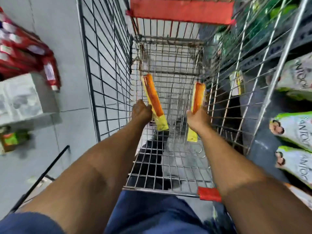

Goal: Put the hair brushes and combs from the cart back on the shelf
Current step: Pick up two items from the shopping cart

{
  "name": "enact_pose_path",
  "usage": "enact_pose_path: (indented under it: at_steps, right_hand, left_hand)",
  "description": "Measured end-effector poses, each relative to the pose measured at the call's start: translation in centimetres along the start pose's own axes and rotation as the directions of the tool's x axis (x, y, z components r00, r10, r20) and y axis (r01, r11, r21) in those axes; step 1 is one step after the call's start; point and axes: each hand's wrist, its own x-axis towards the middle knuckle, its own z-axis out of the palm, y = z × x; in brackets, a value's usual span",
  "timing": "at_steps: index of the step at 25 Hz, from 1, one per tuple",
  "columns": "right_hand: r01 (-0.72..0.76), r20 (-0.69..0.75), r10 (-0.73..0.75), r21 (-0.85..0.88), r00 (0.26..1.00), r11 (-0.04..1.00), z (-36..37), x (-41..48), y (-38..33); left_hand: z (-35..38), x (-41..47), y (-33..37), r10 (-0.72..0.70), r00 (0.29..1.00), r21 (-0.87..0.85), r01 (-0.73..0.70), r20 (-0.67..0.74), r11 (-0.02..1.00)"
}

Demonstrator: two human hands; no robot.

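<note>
Seen from above inside a wire cart (108, 68): left hand (141, 111) and right hand (197, 118) each closed around the lower half of a packaged orange comb (152, 97), second comb (198, 97), likely light, stiff, slippery-wrapped.

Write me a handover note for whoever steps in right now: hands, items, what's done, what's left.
Left hand: closed on an orange comb in yellow packaging, held over the cart.
Right hand: closed on a second orange packaged comb, also held above the basket.
Cart: nothing else clearly visible in the basket; dark shapes show through the wire floor, too blurred to identify.
Done: both combs picked up.
Left: place both on the shelf. The right spot for them is not visible.
</note>
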Motion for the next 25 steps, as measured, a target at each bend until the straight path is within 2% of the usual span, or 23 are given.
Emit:
enact_pose_path:
  at_steps: [3, 13, 17, 21, 23, 25]
  right_hand:
    - [-0.027, -0.038, 0.025, -0.054, 0.999, 0.998, 1.1, 1.1, 0.3]
    - [-0.073, -0.101, 0.067, -0.054, 0.993, 0.996, 3.9, 3.3, 1.4]
    - [-0.18, -0.222, 0.177, 0.009, 0.959, 0.984, 4.8, 3.6, 1.2]
    - [-0.175, -0.212, 0.162, -0.043, 0.964, 0.984, 5.3, 4.0, 1.5]
    - [-0.2, -0.264, 0.171, -0.088, 0.949, 0.976, 5.4, 4.2, 1.5]
    - [-0.229, -0.308, 0.2, -0.061, 0.93, 0.971, 5.2, 3.9, 1.3]
  left_hand:
    - [1.0, 0.8, 0.3, -0.01, 1.0, -0.019, 0.011, 0.021, 1.0]
    - [3.3, 1.4, 0.9, -0.064, 0.997, -0.07, 0.062, -0.032, 0.996]
    - [3.3, 2.1, 0.9, -0.094, 0.995, -0.111, 0.089, -0.042, 0.99]
    - [3.2, 2.7, 0.9, -0.137, 0.99, -0.142, 0.13, -0.036, 0.981]
    - [3.0, 3.0, 0.9, -0.151, 0.988, -0.162, 0.144, -0.028, 0.976]
    - [3.0, 3.4, 0.8, -0.153, 0.988, -0.165, 0.149, -0.008, 0.975]
